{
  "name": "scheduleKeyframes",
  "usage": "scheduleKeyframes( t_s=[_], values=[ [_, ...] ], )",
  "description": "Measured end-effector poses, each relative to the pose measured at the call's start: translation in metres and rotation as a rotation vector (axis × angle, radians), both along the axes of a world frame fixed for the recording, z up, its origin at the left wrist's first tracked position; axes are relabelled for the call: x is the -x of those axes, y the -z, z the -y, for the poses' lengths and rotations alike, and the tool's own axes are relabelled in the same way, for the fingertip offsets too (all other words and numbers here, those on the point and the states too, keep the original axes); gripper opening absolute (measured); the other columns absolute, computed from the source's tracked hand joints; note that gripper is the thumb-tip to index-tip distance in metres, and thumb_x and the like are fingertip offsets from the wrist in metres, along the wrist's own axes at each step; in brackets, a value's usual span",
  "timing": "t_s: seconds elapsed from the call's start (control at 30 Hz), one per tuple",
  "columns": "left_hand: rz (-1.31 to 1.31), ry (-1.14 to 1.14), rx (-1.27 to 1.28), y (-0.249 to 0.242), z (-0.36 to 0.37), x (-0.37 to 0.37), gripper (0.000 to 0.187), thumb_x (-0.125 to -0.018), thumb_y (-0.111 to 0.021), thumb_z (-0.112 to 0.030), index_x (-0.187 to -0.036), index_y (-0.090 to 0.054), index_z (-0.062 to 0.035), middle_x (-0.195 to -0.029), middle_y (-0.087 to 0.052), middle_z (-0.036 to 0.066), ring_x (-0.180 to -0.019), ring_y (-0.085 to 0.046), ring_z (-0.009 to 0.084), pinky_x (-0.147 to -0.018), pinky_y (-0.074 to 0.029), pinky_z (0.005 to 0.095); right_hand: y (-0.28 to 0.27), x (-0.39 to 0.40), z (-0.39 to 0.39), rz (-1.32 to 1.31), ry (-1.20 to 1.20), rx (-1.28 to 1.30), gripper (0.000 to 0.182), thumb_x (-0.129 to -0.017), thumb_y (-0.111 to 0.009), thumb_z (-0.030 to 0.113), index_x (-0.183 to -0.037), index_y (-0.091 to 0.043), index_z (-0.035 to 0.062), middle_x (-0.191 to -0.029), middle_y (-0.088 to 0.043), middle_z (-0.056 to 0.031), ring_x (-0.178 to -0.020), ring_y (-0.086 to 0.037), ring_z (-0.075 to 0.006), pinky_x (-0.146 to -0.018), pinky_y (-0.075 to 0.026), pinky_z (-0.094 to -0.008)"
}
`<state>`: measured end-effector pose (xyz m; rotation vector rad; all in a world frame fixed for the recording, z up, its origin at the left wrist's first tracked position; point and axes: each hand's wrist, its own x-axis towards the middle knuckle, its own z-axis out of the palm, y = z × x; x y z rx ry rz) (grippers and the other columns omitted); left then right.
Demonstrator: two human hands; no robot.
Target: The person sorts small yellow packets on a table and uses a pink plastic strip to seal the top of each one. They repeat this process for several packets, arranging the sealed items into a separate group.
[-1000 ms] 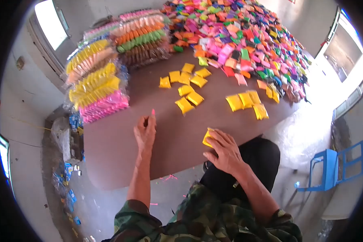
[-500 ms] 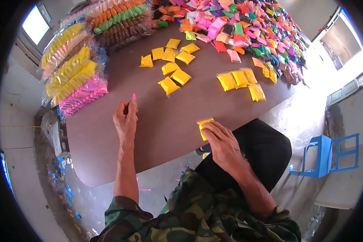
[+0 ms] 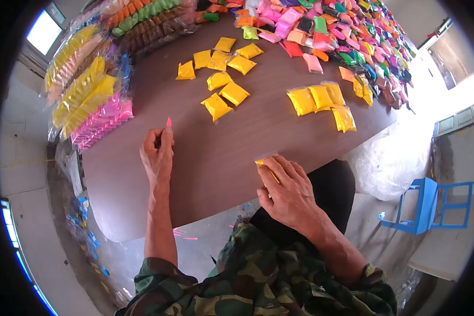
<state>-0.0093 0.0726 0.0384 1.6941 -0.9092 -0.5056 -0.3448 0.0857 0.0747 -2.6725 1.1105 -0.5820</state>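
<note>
My left hand [image 3: 157, 154] is closed above the left part of the brown table [image 3: 137, 195]. A small pink pointed strip [image 3: 169, 122] sticks up from between its thumb and fingers; the rest of it is hidden in the hand. Near the table's front edge, my right hand [image 3: 287, 189] lies over a yellow packet [image 3: 260, 162] in clear film, its fingers bent around it and covering most of it. Further up the table lies a loose group of several yellow packets [image 3: 216, 107]. A tighter cluster of yellow packets [image 3: 302, 101] lies to the right.
Bagged rows of coloured packets [image 3: 89, 100] are stacked at the left. A large heap of mixed-colour packets [image 3: 321, 31] covers the far right of the table. A blue chair [image 3: 424, 205] stands at the right, near clear plastic sheeting [image 3: 387, 168].
The fingers of my right hand have moved further over the yellow packet, hiding more of it. My left hand keeps its pinch on the pink strip. The view has shifted slightly.
</note>
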Motion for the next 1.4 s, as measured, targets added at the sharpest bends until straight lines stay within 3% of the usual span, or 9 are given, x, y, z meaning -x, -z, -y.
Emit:
scheduleKeyframes(
  t_s=[0.23,0.43,0.63,0.8,0.93,1.13,1.4],
  values=[
    [0.008,0.007,0.033,0.011,0.004,-0.006,0.026,-0.110,-0.074,-0.027,-0.097,-0.073,-0.0047,-0.077,-0.064,-0.003,-0.061,-0.049,0.0024,-0.053,-0.037,0.0241,0.009,-0.001,0.000,0.072,0.049,0.010,0.043,-0.094,-0.076,0.016,-0.133,-0.071,-0.0006,-0.141,-0.065,-0.0155,-0.136,-0.062,-0.0324,-0.110,-0.052,-0.0490],
    [0.203,0.013,0.080,0.024,0.005,-0.011,0.024,-0.107,-0.075,-0.021,-0.094,-0.073,-0.0014,-0.072,-0.064,0.000,-0.064,-0.056,0.0075,-0.059,-0.046,0.0304,0.008,-0.003,-0.004,0.043,0.047,0.020,0.043,-0.094,-0.077,0.019,-0.132,-0.072,-0.0002,-0.138,-0.065,-0.0150,-0.133,-0.063,-0.0325,-0.110,-0.052,-0.0486],
    [0.534,0.028,0.147,0.017,0.002,-0.003,0.019,-0.107,-0.077,-0.018,-0.101,-0.076,-0.0010,-0.073,-0.066,0.002,-0.065,-0.059,0.0089,-0.061,-0.049,0.0296,0.016,0.000,0.001,0.110,0.045,0.075,0.039,-0.092,-0.078,0.019,-0.127,-0.074,0.0023,-0.134,-0.066,-0.0127,-0.131,-0.063,-0.0306,-0.109,-0.050,-0.0494],
    [0.500,0.243,0.069,-0.012,-0.040,0.070,0.012,-0.103,-0.080,-0.011,-0.111,-0.082,-0.0027,-0.082,-0.076,0.009,-0.071,-0.070,0.0126,-0.066,-0.055,0.0304,0.021,0.005,0.006,0.181,0.057,0.045,0.041,-0.088,-0.081,0.021,-0.126,-0.075,0.0036,-0.132,-0.065,-0.0112,-0.130,-0.062,-0.0291,-0.109,-0.047,-0.0489],
    [0.569,0.407,0.069,-0.019,-0.053,0.122,0.011,-0.099,-0.083,-0.004,-0.109,-0.082,-0.0040,-0.090,-0.080,0.012,-0.071,-0.075,0.0187,-0.064,-0.057,0.0339,0.021,0.007,0.007,0.204,0.070,0.017,0.042,-0.086,-0.083,0.020,-0.124,-0.075,0.0045,-0.134,-0.064,-0.0114,-0.131,-0.062,-0.0301,-0.111,-0.046,-0.0495],
    [0.750,0.457,0.083,-0.014,-0.040,0.141,0.013,-0.095,-0.085,-0.002,-0.108,-0.082,-0.0057,-0.089,-0.077,0.012,-0.070,-0.076,0.0273,-0.062,-0.059,0.0378,0.030,0.008,0.007,0.261,0.111,-0.050,0.047,-0.084,-0.086,0.021,-0.130,-0.076,0.0109,-0.137,-0.062,-0.0125,-0.136,-0.060,-0.0353,-0.117,-0.044,-0.0529],
    [0.937,0.632,0.009,-0.019,-0.032,0.138,0.013,-0.094,-0.083,-0.004,-0.106,-0.079,-0.0063,-0.086,-0.070,0.010,-0.070,-0.073,0.0316,-0.060,-0.057,0.0422,0.028,0.009,0.008,0.273,0.109,-0.062,0.048,-0.084,-0.088,0.022,-0.129,-0.077,0.0071,-0.136,-0.063,-0.0153,-0.134,-0.061,-0.0348,-0.116,-0.044,-0.0521]
  ],
)
